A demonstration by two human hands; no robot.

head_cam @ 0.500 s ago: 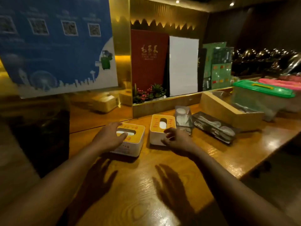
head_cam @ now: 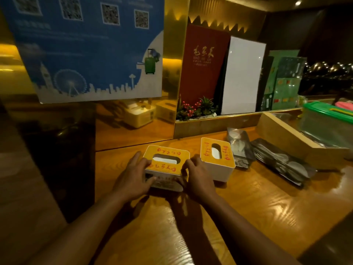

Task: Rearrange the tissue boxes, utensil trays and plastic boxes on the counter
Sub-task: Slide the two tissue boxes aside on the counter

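Observation:
Two white tissue boxes with yellow lids sit on the wooden counter (head_cam: pixel 257 211). The left tissue box (head_cam: pixel 165 165) lies crosswise, gripped at both ends: my left hand (head_cam: pixel 133 178) holds its left side and my right hand (head_cam: pixel 198 180) holds its right side. The second tissue box (head_cam: pixel 217 159) stands just to the right, close to my right hand. Two packets of wrapped utensils (head_cam: pixel 282 163) lie beyond it. A wooden tray (head_cam: pixel 286 136) and a green-lidded plastic box (head_cam: pixel 328 119) are at the far right.
A mirrored gold wall panel (head_cam: pixel 133 127) rises behind the boxes. A blue poster (head_cam: pixel 87 50), a red menu (head_cam: pixel 202 64), a white board (head_cam: pixel 242 75) and a small plant (head_cam: pixel 196 108) stand at the back. A pink-lidded box (head_cam: pixel 343 104) peeks in at the right edge.
My right hand left the second tissue box and moved onto the right end of the left box. My left hand slid from its top to its left side. The view moved closer.

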